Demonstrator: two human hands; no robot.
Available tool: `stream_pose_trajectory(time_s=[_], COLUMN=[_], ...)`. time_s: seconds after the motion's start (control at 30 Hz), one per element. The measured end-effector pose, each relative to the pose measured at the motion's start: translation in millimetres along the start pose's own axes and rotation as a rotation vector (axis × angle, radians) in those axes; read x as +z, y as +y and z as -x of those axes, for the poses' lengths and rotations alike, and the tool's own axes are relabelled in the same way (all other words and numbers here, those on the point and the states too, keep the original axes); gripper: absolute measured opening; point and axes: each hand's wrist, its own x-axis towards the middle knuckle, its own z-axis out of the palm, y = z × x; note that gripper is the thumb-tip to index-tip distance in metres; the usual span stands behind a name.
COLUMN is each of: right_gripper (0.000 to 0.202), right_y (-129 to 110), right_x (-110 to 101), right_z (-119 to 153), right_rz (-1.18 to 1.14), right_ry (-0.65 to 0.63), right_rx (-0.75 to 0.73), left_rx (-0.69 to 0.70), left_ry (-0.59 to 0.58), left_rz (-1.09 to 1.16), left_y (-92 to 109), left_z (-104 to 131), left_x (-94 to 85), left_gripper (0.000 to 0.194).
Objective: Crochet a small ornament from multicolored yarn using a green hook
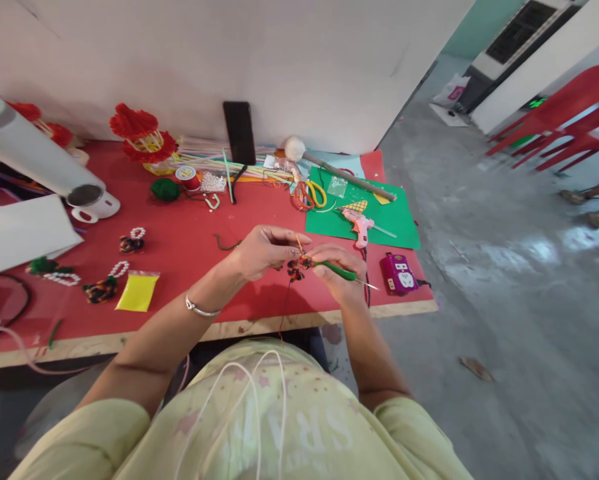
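Observation:
My right hand (342, 270) is closed around a green-handled crochet hook (338, 269); a thin metal end sticks out past the hand on the right. My left hand (269, 253) pinches the near end of a small dark crocheted piece (295, 270) with orange and red flecks. This piece hangs between the fingertips of both hands, above the red table cover. From it a thin strand of yarn (288, 300) runs down toward my lap. My fingers partly hide the hook's tip and the stitches.
A pink glue gun (360, 225), scissors (309, 195) and a purple power socket (400, 273) lie to the right. A phone (239, 133) leans on the wall. Beaded crochet pieces (101, 288), a yellow packet (138, 292) and a mug (93, 202) are at left.

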Motion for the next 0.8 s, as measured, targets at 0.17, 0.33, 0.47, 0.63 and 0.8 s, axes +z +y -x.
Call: stream_pose_trajectory(time_s=[0.17,0.33,0.47,0.63,0.8], right_gripper=[0.022,0.027,0.035,0.04,0.046], right_y=[-14,-18,-18,-21,-3], right_x=[14,15,11,7,11], right_z=[7,9,9,7,15], right_rz=[0.186,0.29,0.331,0.46,0.507], right_ry=[0.075,0.038,0.022,-0.052,0.126], right_rx=[-0.147,-0.201,-0.221,-0.275,-0.368], left_rx=[-0.019,-0.029,-0.002,-0.011,0.019], left_ry=[-0.027,-0.118,-0.073,-0.07,0.018], left_rz=[0.06,0.123,0.066,0.025,0.061], left_y=[0,3,3,1,-7], left_z=[4,6,5,1,1], left_x=[-4.2,-10.1,-12.2,-13.3,1.1], left_gripper=[0.034,0.047,0.046,0.049,0.051])
